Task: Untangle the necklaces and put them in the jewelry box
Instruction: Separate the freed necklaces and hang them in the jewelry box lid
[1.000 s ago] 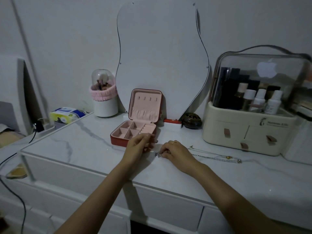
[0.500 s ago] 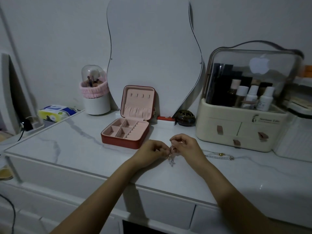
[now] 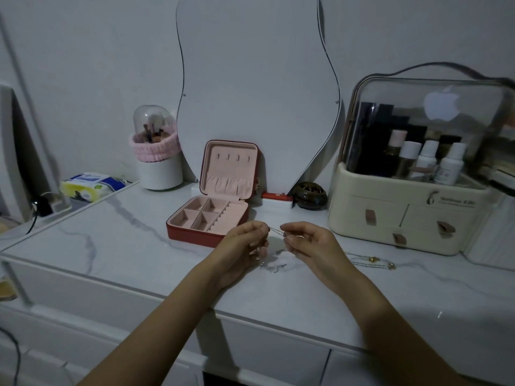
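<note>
Head view: your left hand (image 3: 245, 246) and right hand (image 3: 309, 243) each pinch a thin silver necklace (image 3: 276, 232) stretched between them above the marble tabletop (image 3: 111, 235), its rest dangling below. Open red jewelry box (image 3: 207, 221) sits just behind; two more necklaces (image 3: 370, 261) lie right.

White marble-look dresser top (image 3: 111, 246), open jewelry box (image 3: 207, 221), loose necklaces (image 3: 370, 261), cosmetics organizer (image 3: 404, 218), brush holder (image 3: 160, 169)
</note>
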